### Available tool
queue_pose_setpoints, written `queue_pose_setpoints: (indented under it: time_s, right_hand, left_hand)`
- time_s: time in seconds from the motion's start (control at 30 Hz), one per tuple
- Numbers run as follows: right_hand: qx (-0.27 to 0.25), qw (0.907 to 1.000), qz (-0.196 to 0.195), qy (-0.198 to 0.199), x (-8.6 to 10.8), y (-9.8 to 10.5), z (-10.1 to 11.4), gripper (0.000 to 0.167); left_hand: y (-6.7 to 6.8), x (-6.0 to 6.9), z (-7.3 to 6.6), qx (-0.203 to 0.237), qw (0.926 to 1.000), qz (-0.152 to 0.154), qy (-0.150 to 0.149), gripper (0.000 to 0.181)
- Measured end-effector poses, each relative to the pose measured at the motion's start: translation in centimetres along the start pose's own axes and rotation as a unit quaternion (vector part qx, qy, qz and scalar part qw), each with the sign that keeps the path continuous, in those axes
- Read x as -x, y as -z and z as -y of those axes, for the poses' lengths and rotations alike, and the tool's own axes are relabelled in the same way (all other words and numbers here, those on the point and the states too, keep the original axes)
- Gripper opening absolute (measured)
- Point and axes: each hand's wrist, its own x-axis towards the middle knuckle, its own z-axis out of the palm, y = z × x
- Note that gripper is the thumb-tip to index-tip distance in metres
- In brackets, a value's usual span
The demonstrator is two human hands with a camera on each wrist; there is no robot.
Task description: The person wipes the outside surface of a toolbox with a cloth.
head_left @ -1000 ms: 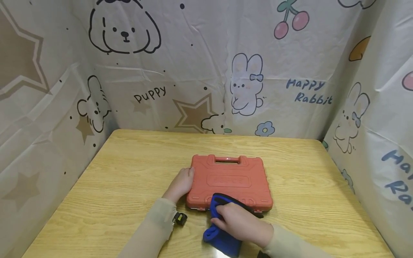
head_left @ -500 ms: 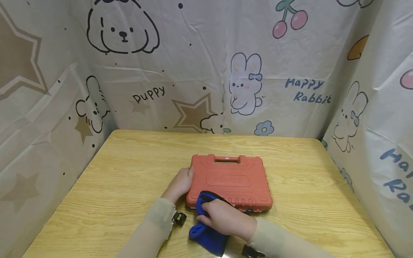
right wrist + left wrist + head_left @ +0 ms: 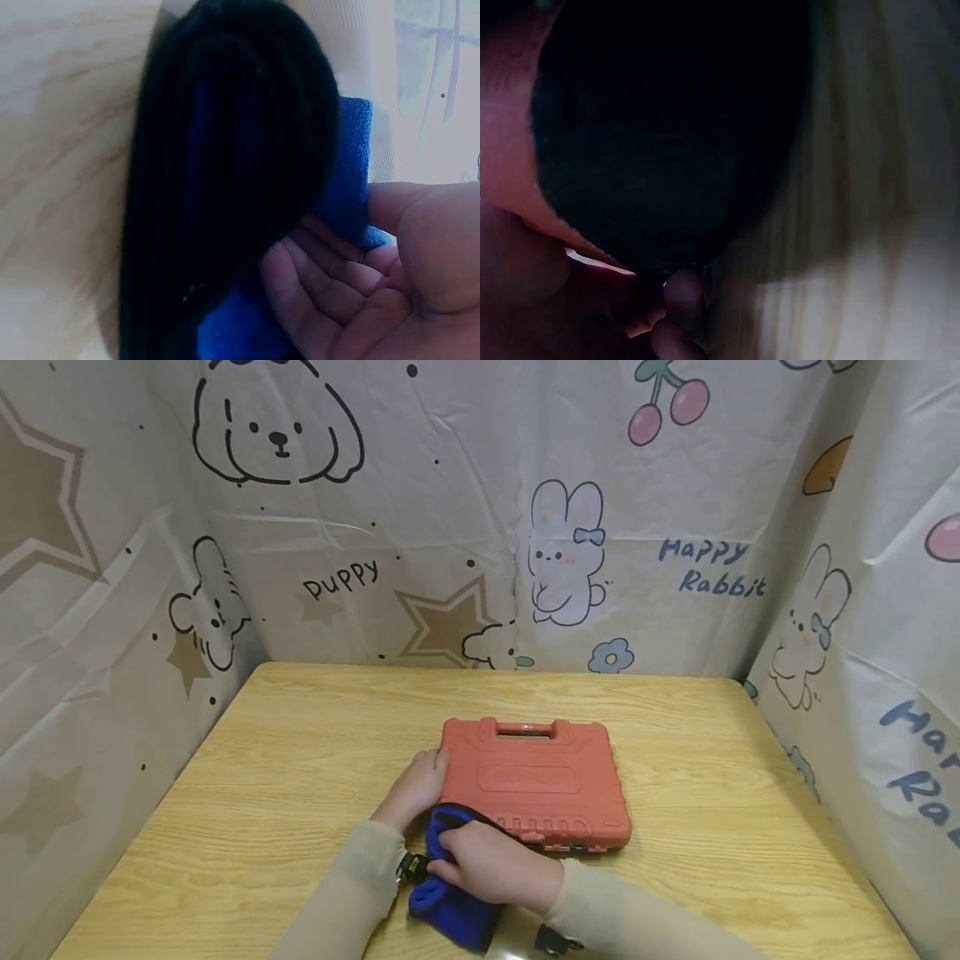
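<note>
A red plastic carrying case (image 3: 528,778) lies flat on the table, its handle toward the far side. My left hand (image 3: 416,787) grips the case's left side; in the left wrist view its fingertips (image 3: 681,300) show below a large dark shape. A folded blue cloth with a black border (image 3: 453,917) is in my right hand (image 3: 487,865), which holds it at the case's front left corner. The right wrist view shows the fingers (image 3: 300,300) curled at the cloth's blue folds (image 3: 351,169). The cloth covers part of the case's front edge.
The wooden table (image 3: 322,718) extends around the case on all sides. Printed cloth walls (image 3: 360,518) stand at the back, left and right. Black cameras (image 3: 412,867) are strapped at both sleeves, and the left one sits close to the cloth.
My right hand has slid the blue cloth leftward along the case's front edge, baring the front right part and its latches. The left hand and the case stay in place.
</note>
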Motion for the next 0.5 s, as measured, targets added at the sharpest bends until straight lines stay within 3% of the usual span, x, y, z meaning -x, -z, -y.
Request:
queue_pose_setpoints:
  time_s: [0.23,0.5]
  right_hand:
    - [0.013,0.9998,0.0,0.015,-0.63,-0.42,0.29,0.034]
    - [0.012,0.9999,0.01,0.005,-0.54,-0.72,0.05,0.033]
  left_hand:
    - [-0.09,-0.09,0.23,-0.006,1.0,-0.002,-0.006,0.056]
    - [-0.1,-0.13,0.22,-0.01,0.9999,0.001,-0.009,0.056]
